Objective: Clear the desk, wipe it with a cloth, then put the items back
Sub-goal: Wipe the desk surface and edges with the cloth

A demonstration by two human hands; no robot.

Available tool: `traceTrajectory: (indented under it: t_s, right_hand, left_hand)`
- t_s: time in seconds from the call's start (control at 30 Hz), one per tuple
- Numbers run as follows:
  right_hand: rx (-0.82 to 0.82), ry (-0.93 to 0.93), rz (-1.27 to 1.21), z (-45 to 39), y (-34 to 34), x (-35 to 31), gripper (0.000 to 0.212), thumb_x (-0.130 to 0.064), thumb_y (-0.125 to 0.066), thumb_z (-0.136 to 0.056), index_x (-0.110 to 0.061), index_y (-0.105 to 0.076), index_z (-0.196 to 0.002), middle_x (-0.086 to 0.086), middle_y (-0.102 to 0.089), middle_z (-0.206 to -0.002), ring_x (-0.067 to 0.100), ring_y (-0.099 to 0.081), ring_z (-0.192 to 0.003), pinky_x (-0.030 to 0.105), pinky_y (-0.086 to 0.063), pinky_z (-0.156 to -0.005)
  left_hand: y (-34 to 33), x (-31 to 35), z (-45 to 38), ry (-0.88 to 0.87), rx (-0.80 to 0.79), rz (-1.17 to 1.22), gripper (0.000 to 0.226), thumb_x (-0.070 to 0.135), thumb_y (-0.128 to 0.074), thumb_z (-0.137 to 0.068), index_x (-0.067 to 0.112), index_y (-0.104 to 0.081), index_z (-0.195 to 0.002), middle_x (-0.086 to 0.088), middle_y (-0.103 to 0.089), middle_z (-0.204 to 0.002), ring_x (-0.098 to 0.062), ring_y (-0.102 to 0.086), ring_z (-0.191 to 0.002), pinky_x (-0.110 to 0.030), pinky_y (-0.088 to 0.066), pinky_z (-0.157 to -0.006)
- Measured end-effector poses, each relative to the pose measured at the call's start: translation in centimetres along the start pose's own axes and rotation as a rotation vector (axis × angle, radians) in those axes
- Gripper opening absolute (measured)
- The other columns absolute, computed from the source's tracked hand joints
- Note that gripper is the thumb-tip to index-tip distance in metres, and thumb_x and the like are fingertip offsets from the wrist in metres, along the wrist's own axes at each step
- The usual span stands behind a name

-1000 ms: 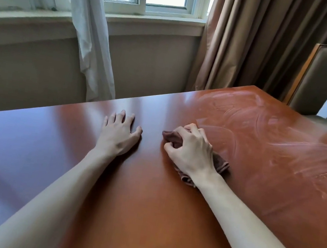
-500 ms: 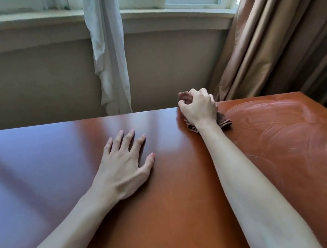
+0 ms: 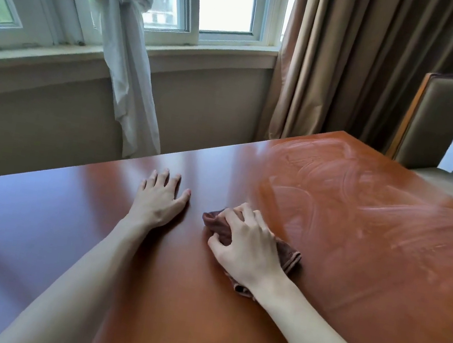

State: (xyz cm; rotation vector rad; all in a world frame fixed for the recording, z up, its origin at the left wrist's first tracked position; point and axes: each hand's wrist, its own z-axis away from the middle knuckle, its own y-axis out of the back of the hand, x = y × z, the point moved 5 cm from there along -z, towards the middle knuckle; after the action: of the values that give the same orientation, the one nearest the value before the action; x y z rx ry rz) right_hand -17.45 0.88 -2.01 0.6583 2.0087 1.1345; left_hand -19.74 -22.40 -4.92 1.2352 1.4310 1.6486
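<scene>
A glossy red-brown wooden desk (image 3: 350,278) fills the lower view, with damp wipe streaks across its right half. My right hand (image 3: 246,247) grips a bunched brown cloth (image 3: 289,254) and presses it on the desk near the middle. The cloth shows at my fingertips, beside my wrist and under my palm. My left hand (image 3: 160,201) lies flat on the desk just left of the cloth, fingers straight and slightly spread, holding nothing.
Behind the desk are a window sill (image 3: 119,52) and a knotted white curtain (image 3: 123,67). Brown drapes (image 3: 368,60) hang at the back right. An upholstered chair (image 3: 438,120) stands at the desk's far right corner.
My right hand has pulled the cloth back from the desk's far edge toward me, to the middle. My left hand stays flat in the same spot.
</scene>
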Motion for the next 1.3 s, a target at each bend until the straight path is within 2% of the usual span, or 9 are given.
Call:
traceTrajectory:
  t_s: [0.13, 0.3, 0.57, 0.7, 0.9, 0.97, 1.1, 1.2, 1.3]
  right_hand:
    - [-0.004, -0.008, -0.024, -1.3, -0.2, 0.4, 0.031, -0.050, -0.057, -0.084, -0.029, -0.064, -0.106, -0.005, -0.054, -0.107, 0.021, -0.053, -0.103, 0.035, -0.051, -0.087]
    - [0.034, -0.101, -0.006, -9.8, -2.4, 3.5, 0.026, -0.046, -0.062, -0.084, -0.022, -0.062, -0.096, 0.003, -0.056, -0.104, 0.032, -0.055, -0.103, 0.040, -0.050, -0.085]
    - [0.068, -0.211, 0.032, -26.7, -7.2, 8.7, 0.029, -0.043, -0.057, -0.088, -0.018, -0.064, -0.102, 0.010, -0.056, -0.112, 0.037, -0.054, -0.112, 0.039, -0.042, -0.084]
    - [0.070, -0.238, 0.064, -30.5, -8.2, 9.5, 0.030, -0.040, -0.055, -0.089, -0.016, -0.064, -0.106, 0.012, -0.055, -0.115, 0.040, -0.053, -0.113, 0.041, -0.044, -0.088]
    - [0.006, -0.206, 0.094, -25.2, -6.4, 8.2, 0.033, -0.040, -0.055, -0.090, -0.014, -0.059, -0.112, 0.012, -0.052, -0.120, 0.040, -0.050, -0.113, 0.045, -0.044, -0.092]
    - [-0.011, -0.169, 0.087, -20.8, -5.3, 7.0, 0.035, -0.041, -0.057, -0.090, -0.015, -0.059, -0.113, 0.012, -0.053, -0.120, 0.038, -0.050, -0.113, 0.044, -0.045, -0.092]
    - [-0.018, -0.094, 0.080, -10.3, -2.3, 4.2, 0.034, -0.046, -0.056, -0.089, -0.019, -0.059, -0.110, 0.008, -0.054, -0.114, 0.034, -0.052, -0.105, 0.044, -0.049, -0.091]
    - [-0.020, -0.037, 0.067, -3.3, -0.5, 2.4, 0.034, -0.048, -0.051, -0.086, -0.023, -0.059, -0.108, 0.002, -0.053, -0.111, 0.028, -0.052, -0.101, 0.040, -0.050, -0.091]
    - [-0.011, -0.006, 0.032, -0.1, 0.4, 1.8, 0.035, -0.051, -0.048, -0.083, -0.028, -0.060, -0.106, -0.004, -0.052, -0.109, 0.021, -0.051, -0.099, 0.034, -0.050, -0.089]
  left_hand:
    - [0.0, -0.1, -0.2, -0.003, 0.013, 0.006, 0.066, 0.058, -0.029, -0.100, 0.026, -0.025, -0.158, -0.007, -0.013, -0.168, -0.028, -0.006, -0.154, -0.046, -0.005, -0.124]
    - [-0.4, -0.3, -0.5, -0.015, 0.050, 0.026, 0.066, 0.058, -0.031, -0.100, 0.027, -0.026, -0.157, -0.005, -0.015, -0.167, -0.027, -0.006, -0.154, -0.045, -0.005, -0.124]
    - [-0.4, -0.6, -0.9, -0.004, 0.083, 0.006, 0.076, 0.066, -0.016, -0.087, 0.035, -0.023, -0.156, 0.001, -0.015, -0.166, -0.020, -0.003, -0.154, -0.040, -0.003, -0.125]
    - [-0.6, -0.6, -0.9, 0.000, 0.094, 0.013, 0.075, 0.066, -0.016, -0.088, 0.037, -0.020, -0.157, 0.004, -0.014, -0.166, -0.018, -0.002, -0.154, -0.039, -0.001, -0.125]
    - [-0.2, -0.3, -0.6, 0.002, 0.070, 0.018, 0.086, 0.071, -0.005, -0.080, 0.036, -0.021, -0.157, 0.002, -0.013, -0.167, -0.020, -0.002, -0.154, -0.040, -0.003, -0.124]
    - [-0.1, -0.2, -0.5, 0.003, 0.059, 0.017, 0.085, 0.070, -0.009, -0.082, 0.034, -0.024, -0.157, 0.000, -0.016, -0.167, -0.021, -0.004, -0.154, -0.041, -0.005, -0.124]
    - [-0.1, -0.1, -0.2, 0.002, 0.044, -0.003, 0.066, 0.061, -0.029, -0.098, 0.029, -0.028, -0.156, -0.003, -0.017, -0.166, -0.026, -0.010, -0.154, -0.043, -0.008, -0.124]
    - [0.0, 0.0, -0.1, -0.005, 0.029, -0.010, 0.065, 0.058, -0.032, -0.100, 0.027, -0.027, -0.157, -0.006, -0.016, -0.167, -0.028, -0.011, -0.153, -0.044, -0.007, -0.124]
    - [0.0, 0.1, -0.1, -0.009, 0.023, -0.012, 0.065, 0.057, -0.031, -0.101, 0.026, -0.027, -0.158, -0.006, -0.015, -0.167, -0.028, -0.009, -0.154, -0.045, -0.007, -0.124]
